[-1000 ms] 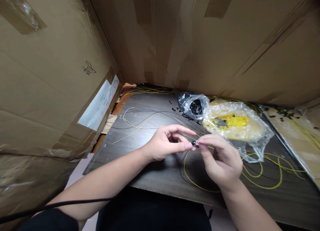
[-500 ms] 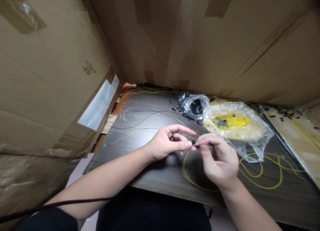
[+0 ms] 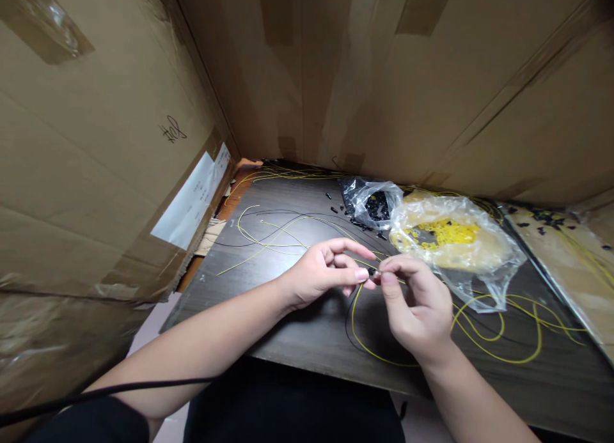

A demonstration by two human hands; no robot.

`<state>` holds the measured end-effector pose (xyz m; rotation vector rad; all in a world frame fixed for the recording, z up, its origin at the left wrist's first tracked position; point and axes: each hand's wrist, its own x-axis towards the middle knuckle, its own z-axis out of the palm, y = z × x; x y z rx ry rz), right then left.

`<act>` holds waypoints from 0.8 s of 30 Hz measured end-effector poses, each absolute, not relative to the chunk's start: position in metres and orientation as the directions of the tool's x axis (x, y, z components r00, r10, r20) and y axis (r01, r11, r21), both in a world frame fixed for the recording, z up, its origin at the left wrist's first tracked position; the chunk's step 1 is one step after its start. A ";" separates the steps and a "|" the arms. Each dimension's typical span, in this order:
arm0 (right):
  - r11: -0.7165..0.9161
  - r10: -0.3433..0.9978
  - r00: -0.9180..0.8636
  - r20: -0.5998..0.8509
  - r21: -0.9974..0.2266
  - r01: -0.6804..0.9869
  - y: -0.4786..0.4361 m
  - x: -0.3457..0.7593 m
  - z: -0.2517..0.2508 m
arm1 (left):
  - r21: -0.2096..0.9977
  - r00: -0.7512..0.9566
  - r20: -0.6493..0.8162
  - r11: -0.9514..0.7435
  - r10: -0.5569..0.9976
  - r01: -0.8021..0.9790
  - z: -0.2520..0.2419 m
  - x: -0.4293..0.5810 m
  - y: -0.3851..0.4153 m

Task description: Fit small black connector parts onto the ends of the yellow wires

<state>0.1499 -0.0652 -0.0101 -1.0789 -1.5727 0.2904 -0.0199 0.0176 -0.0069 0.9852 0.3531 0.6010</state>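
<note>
Left hand [image 3: 319, 278]: thumb and fingers closed on a small black part [image 3: 371, 272].
Right hand [image 3: 418, 305]: fingertips pinching its paler end; detail too small to tell.
Black part: between both hands, over the worktop [image 3: 307, 344], towards its front edge.
Shift: right hand edged leftward; handling continues.

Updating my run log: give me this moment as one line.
left hand: pinching small black part; right hand: pinching at its end; table: yellow wires; beyond: bag of yellow pieces
</note>
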 end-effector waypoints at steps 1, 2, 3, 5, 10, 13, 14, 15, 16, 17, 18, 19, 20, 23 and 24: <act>0.536 0.759 0.082 0.646 -0.691 0.484 -0.066 0.150 -0.010 | 0.851 0.786 -0.015 0.421 0.619 -0.315 -0.007 -0.020 0.018; 0.527 0.763 0.088 0.641 -0.695 0.490 -0.066 0.150 -0.010 | 0.843 0.784 -0.018 0.431 0.620 -0.322 -0.008 -0.020 0.018; 0.522 0.765 0.090 0.638 -0.695 0.494 -0.066 0.150 -0.010 | 0.835 0.782 -0.022 0.442 0.623 -0.328 -0.008 -0.019 0.018; 0.525 0.765 0.083 0.639 -0.692 0.496 -0.066 0.150 -0.010 | 0.821 0.779 -0.032 0.461 0.627 -0.337 -0.008 -0.019 0.018; 0.542 0.748 0.062 0.660 -0.663 0.517 -0.063 0.148 -0.008 | 0.807 0.781 -0.057 0.490 0.621 -0.330 -0.006 -0.019 0.018; 0.528 0.752 0.076 0.655 -0.667 0.526 -0.063 0.147 -0.008 | 0.803 0.788 -0.066 0.501 0.612 -0.322 -0.006 -0.019 0.019; 0.524 0.752 0.078 0.655 -0.665 0.532 -0.063 0.147 -0.008 | 0.803 0.789 -0.071 0.504 0.610 -0.318 -0.006 -0.019 0.019; 0.524 0.749 0.077 0.658 -0.659 0.539 -0.063 0.147 -0.008 | 0.804 0.791 -0.078 0.508 0.607 -0.310 -0.006 -0.019 0.019; 0.526 0.747 0.072 0.661 -0.653 0.544 -0.063 0.147 -0.008 | 0.805 0.791 -0.089 0.512 0.605 -0.301 -0.007 -0.019 0.019; 0.528 0.747 0.066 0.662 -0.651 0.545 -0.063 0.147 -0.007 | 0.806 0.791 -0.101 0.515 0.604 -0.290 -0.007 -0.019 0.019; 0.529 0.750 0.061 0.659 -0.653 0.542 -0.063 0.147 -0.007 | 0.807 0.791 -0.114 0.520 0.602 -0.280 -0.008 -0.019 0.019; 0.527 0.756 0.058 0.652 -0.658 0.538 -0.063 0.147 -0.006 | 0.808 0.790 -0.125 0.523 0.601 -0.270 -0.008 -0.019 0.019; 0.521 0.763 0.058 0.644 -0.666 0.534 -0.064 0.147 -0.006 | 0.809 0.787 -0.135 0.526 0.602 -0.263 -0.009 -0.019 0.019; 0.498 0.773 0.075 0.630 -0.676 0.543 -0.064 0.148 -0.005 | 0.805 0.777 -0.158 0.536 0.610 -0.256 -0.010 -0.017 0.018; 0.495 0.771 0.077 0.633 -0.670 0.552 -0.064 0.149 -0.005 | 0.801 0.775 -0.164 0.541 0.611 -0.257 -0.010 -0.016 0.018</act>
